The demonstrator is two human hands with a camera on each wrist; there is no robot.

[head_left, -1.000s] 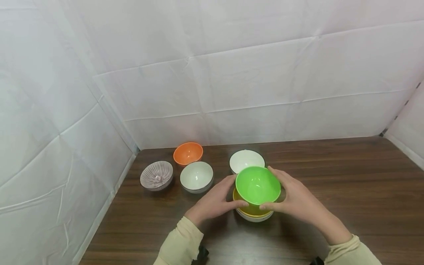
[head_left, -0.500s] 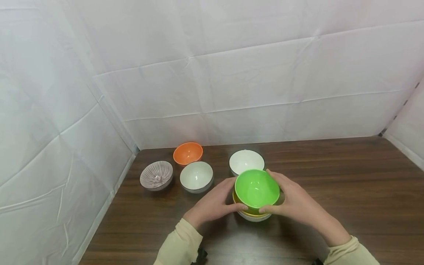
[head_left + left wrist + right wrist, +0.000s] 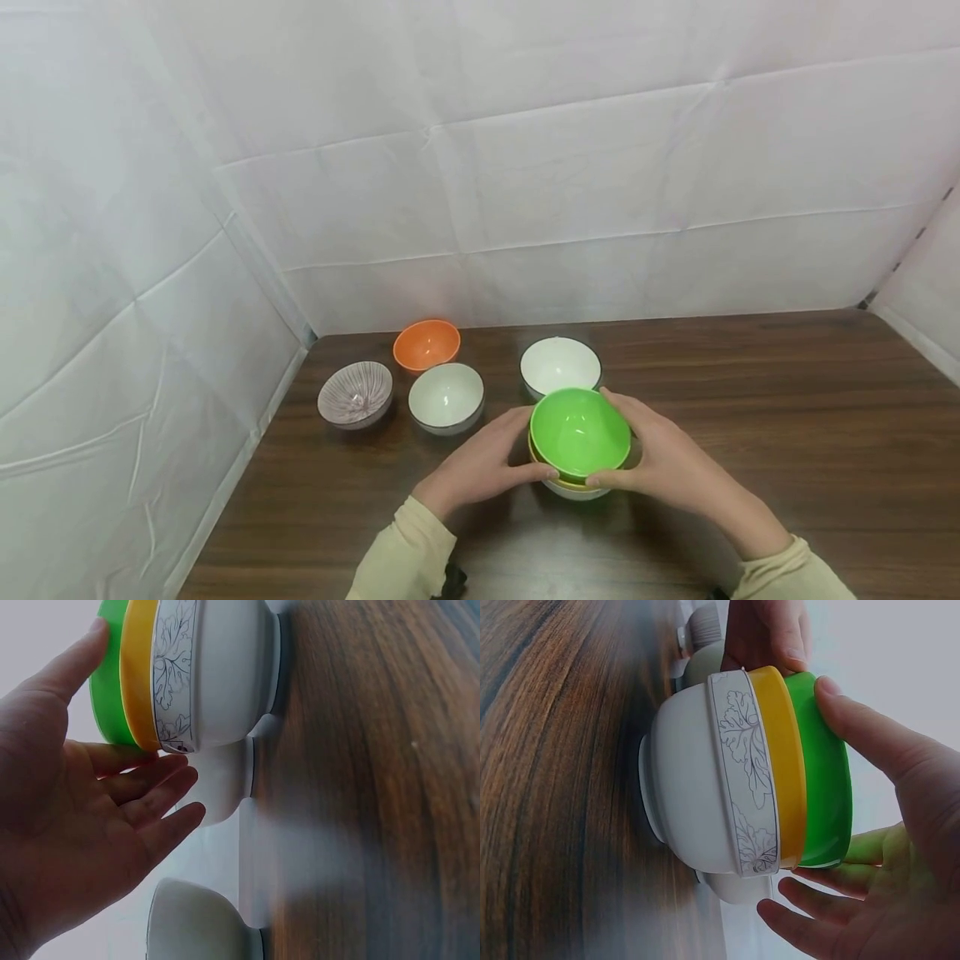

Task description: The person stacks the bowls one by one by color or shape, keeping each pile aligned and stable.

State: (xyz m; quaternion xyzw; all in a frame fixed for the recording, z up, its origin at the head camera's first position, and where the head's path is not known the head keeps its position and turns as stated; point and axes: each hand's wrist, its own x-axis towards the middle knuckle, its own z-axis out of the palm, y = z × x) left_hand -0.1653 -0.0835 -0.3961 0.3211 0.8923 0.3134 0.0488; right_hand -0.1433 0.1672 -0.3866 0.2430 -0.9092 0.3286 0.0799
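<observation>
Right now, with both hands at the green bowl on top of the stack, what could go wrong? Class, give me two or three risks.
1. The green bowl and yellow bowl are stacked above the patterned bowl, so uneven pressure might tip all three.
2. A sideways push could knock them into the white bowl close behind.
3. The left fingers lie close to the yellow bowl's side, so they might drag it when letting go.

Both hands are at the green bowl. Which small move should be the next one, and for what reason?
Probably the left hand and right hand should gently release the green bowl: the wrist views show it nested in the yellow bowl, which sits inside the patterned white bowl standing on the table, so it seems supported.
</observation>
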